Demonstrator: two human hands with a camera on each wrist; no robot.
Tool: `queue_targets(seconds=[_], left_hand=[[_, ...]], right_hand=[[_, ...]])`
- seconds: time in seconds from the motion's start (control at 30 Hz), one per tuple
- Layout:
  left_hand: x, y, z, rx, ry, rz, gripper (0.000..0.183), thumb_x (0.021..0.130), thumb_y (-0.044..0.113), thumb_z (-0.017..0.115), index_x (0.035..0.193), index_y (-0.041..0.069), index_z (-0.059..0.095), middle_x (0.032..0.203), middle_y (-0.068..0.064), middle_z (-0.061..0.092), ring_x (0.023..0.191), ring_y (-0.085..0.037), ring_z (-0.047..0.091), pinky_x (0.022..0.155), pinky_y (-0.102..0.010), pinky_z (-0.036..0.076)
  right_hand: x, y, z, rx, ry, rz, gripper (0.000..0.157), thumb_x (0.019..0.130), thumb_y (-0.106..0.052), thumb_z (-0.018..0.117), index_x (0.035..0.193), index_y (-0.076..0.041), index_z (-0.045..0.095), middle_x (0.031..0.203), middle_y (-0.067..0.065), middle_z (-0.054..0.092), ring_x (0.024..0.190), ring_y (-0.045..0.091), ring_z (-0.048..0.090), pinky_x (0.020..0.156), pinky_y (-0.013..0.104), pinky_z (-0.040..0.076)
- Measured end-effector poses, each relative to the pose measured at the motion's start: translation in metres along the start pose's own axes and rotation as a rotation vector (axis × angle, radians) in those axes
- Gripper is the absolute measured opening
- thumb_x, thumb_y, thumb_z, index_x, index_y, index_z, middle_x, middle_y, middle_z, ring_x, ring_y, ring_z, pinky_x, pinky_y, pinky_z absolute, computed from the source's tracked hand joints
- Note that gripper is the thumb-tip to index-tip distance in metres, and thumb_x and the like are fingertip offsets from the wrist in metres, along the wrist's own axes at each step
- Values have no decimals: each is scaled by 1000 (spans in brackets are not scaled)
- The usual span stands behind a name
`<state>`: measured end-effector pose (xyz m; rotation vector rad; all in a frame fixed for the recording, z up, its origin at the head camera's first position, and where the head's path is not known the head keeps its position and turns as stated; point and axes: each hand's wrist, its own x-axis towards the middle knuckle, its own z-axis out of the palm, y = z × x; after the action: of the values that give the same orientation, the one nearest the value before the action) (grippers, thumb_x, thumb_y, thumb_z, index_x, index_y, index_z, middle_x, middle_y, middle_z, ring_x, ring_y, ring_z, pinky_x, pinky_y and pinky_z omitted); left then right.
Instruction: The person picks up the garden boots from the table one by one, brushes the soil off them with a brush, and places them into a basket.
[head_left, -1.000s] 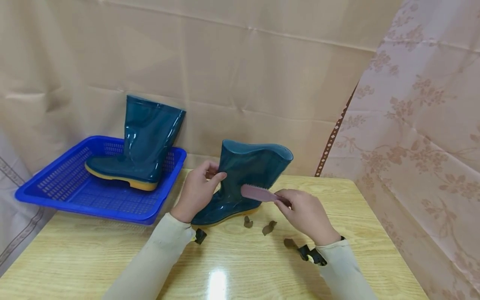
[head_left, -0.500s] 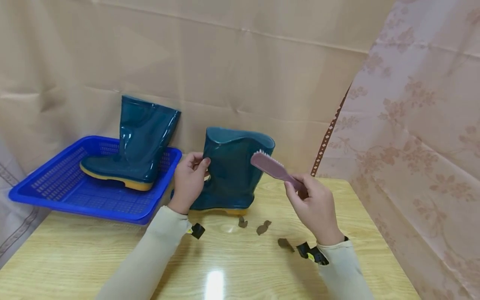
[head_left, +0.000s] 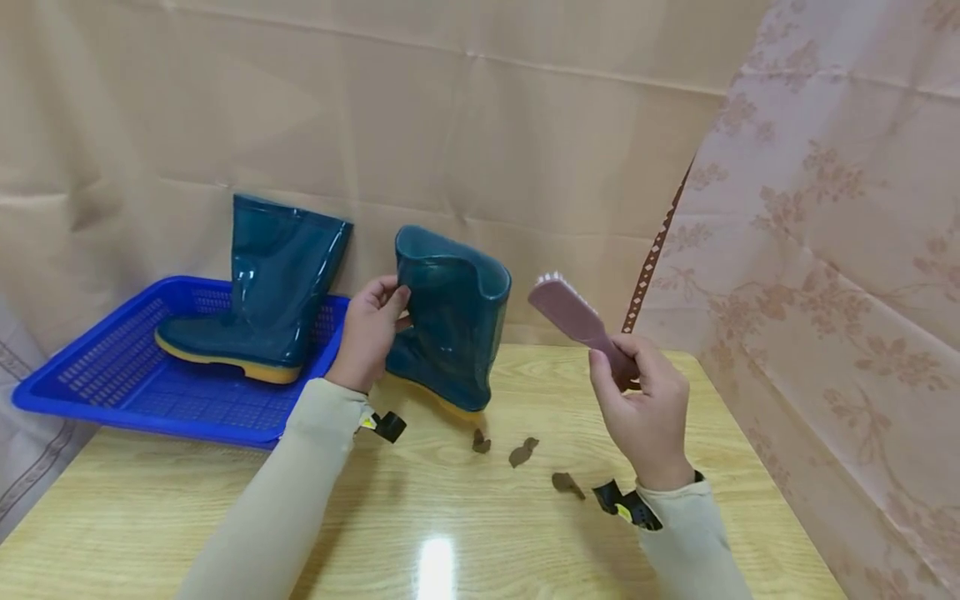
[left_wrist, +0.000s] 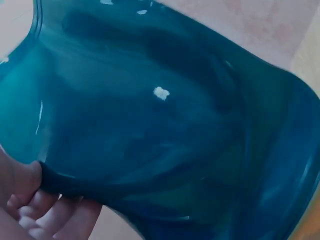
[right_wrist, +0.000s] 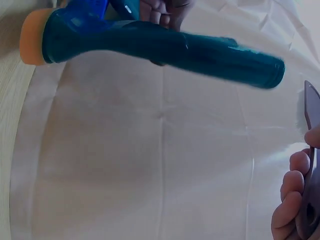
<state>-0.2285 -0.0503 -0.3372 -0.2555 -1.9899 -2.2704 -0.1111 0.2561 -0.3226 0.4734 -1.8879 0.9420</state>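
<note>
My left hand (head_left: 367, 329) pinches the shaft edge of a dark teal rubber boot (head_left: 450, 321), thumb on the near side and fingers behind. The boot tilts, its yellow sole angled down toward the table; whether the heel touches the wood I cannot tell. In the left wrist view the glossy shaft (left_wrist: 150, 115) fills most of the picture, with a small white spot on it. To the right, my right hand (head_left: 645, 408) grips a mauve brush (head_left: 573, 312) by its handle, white bristles facing up and away, apart from the boot. The right wrist view shows that brush (right_wrist: 313, 107) at its edge.
A blue plastic basket (head_left: 202, 425) stands on the left, with a matching teal boot (head_left: 273, 283) in it. Three brown scraps (head_left: 523, 452) lie on the wooden table (head_left: 480, 533) in front of the held boot. Beige cloth (head_left: 525, 167) hangs behind.
The left hand has raised the boot, shifting it leftward and turning it. The brush, first against the boot's side, has come away to the upper right with the right hand.
</note>
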Motion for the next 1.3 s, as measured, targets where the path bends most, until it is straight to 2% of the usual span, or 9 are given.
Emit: queue_targets(seconds=[0.3,0.47,0.6,0.73,0.83,0.93,1.07,1.17,1.3], left_hand=[[6,-1,-12,-1,-78,-32,23,113,15,38,117,17,61,120,-1,60,123,-22,55,112,-53,41],[6,-21,-11,69,-56,-99,23,112,13,43,126,5,59,122,-7,61,117,-22,56,106,-42,45],[-10,-35,-7,206,3,7,31,107,9,53,135,-5,51,133,-20,57,123,-31,56,108,-44,45],[-43,-42,-1,311,17,103,23,101,2,55,123,-4,53,122,-22,60,112,-34,60,98,-42,49],[-65,-42,5,258,-48,150,18,99,-2,47,115,-1,55,113,-19,61,104,-29,59,90,-35,50],[-78,-39,10,218,-156,194,22,100,0,47,121,0,53,119,-18,59,109,-27,59,95,-37,51],[-87,-37,19,319,-206,209,36,99,9,64,131,6,49,128,-11,56,118,-26,58,103,-47,52],[-90,-36,23,407,-149,219,41,95,13,75,130,9,53,123,-6,59,113,-23,58,98,-47,56],[-89,-33,23,477,-93,256,26,99,13,72,123,10,63,111,-3,65,98,-18,62,83,-41,59]], right_hand=[[-1,-2,6,-7,-97,18,10,89,3,73,98,0,71,72,2,62,58,6,51,54,13,42],[-6,2,12,-183,-318,118,7,95,-9,73,102,-9,74,68,-6,55,53,7,43,47,20,34],[-12,5,21,-288,-484,134,8,97,-16,73,104,-11,74,68,-7,54,53,8,41,47,25,32],[-17,6,29,-292,-556,131,10,98,-18,73,105,-11,75,70,-7,57,54,7,42,48,25,34],[-20,7,33,-293,-587,143,9,98,-19,73,105,-12,75,70,-7,59,54,7,43,48,25,34],[-20,8,34,-300,-602,158,9,98,-19,73,104,-12,75,71,-7,60,54,7,43,48,25,35],[-21,9,34,-306,-624,147,8,98,-18,74,103,-13,75,72,-7,62,55,7,44,50,26,36],[-22,10,35,-307,-634,132,8,98,-19,74,103,-13,76,74,-7,63,56,7,45,50,25,37],[-19,9,33,-310,-607,137,10,99,-18,73,105,-11,75,72,-6,61,55,7,44,49,25,36]])
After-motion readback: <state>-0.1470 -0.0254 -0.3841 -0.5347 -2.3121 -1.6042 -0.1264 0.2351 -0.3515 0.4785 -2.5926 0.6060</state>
